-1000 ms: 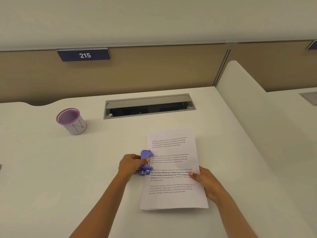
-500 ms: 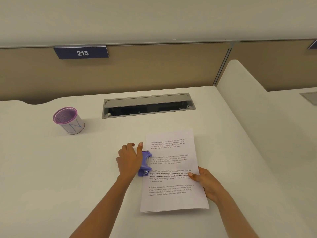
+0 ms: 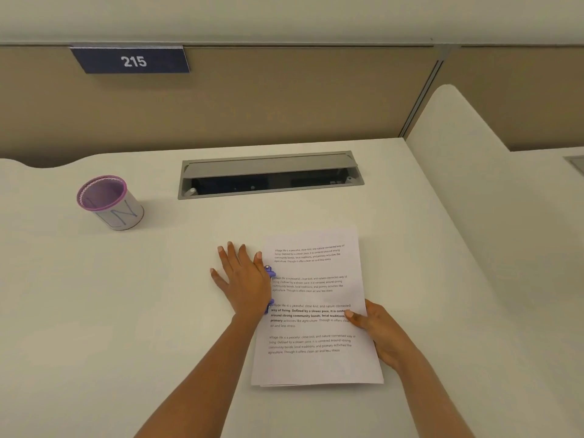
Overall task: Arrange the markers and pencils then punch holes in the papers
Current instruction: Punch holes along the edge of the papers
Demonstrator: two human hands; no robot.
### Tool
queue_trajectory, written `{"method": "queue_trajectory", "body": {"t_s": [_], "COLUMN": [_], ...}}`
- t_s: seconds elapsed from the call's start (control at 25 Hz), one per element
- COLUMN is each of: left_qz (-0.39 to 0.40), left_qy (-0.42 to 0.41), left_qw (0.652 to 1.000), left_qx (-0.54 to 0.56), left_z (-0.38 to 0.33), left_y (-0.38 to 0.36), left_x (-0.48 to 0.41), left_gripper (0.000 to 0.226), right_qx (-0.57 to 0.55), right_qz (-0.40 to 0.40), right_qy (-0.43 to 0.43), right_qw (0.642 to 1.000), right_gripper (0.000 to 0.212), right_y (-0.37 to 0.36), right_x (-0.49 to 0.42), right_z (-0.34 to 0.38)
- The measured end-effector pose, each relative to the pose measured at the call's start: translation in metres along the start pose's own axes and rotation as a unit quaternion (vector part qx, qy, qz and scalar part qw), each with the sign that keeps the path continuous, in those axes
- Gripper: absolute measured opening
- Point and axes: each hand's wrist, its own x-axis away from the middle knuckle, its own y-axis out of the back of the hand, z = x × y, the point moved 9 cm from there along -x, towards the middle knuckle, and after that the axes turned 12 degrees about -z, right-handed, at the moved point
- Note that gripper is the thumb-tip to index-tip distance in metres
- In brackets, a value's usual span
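Two jobs make up this task, and I think I am on the second one now. No markers or pencils show on the desk (image 3: pixel 94 295), and the purple cup (image 3: pixel 109 202) far off to my left looks empty from here, so I cannot tell if the tidy-up part is really done. My papers (image 3: pixel 316 311) lie in a neat pile in front of me. My left hand (image 3: pixel 245 279) is flat and spread wide, pushing down on the little purple hole punch (image 3: pixel 270 289), which sits on the left edge of the pile. Most of the punch is hidden under my palm. My right hand (image 3: pixel 379 333) pinches the right edge of the pile, thumb on top, to keep it from sliding. I cannot see any holes yet, because my hand covers that spot. If this push works, the punching may be nearly over.
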Motion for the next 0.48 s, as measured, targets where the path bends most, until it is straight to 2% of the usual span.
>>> {"method": "queue_trajectory", "body": {"t_s": [0.24,0.36,0.48], "left_qz": [-0.003,-0.020,0.002], "left_qy": [0.032,0.022,0.025], "left_qw": [0.999,0.998,0.997], "left_qx": [-0.033,-0.062,-0.070], "left_z": [0.016,0.018,0.020], "left_y": [-0.011,-0.013,-0.017], "left_x": [0.000,0.000,0.001], "left_gripper": [0.054,0.057,0.060], "right_qx": [-0.001,-0.004,-0.005], "right_qz": [0.000,0.003,0.001], "right_qy": [-0.008,-0.016,-0.013], "right_qw": [1.000,1.000,1.000], "right_gripper": [0.032,0.030,0.031], "right_y": [0.000,0.001,0.002], "right_x": [0.000,-0.004,-0.004], "right_z": [-0.001,-0.003,-0.004]}}
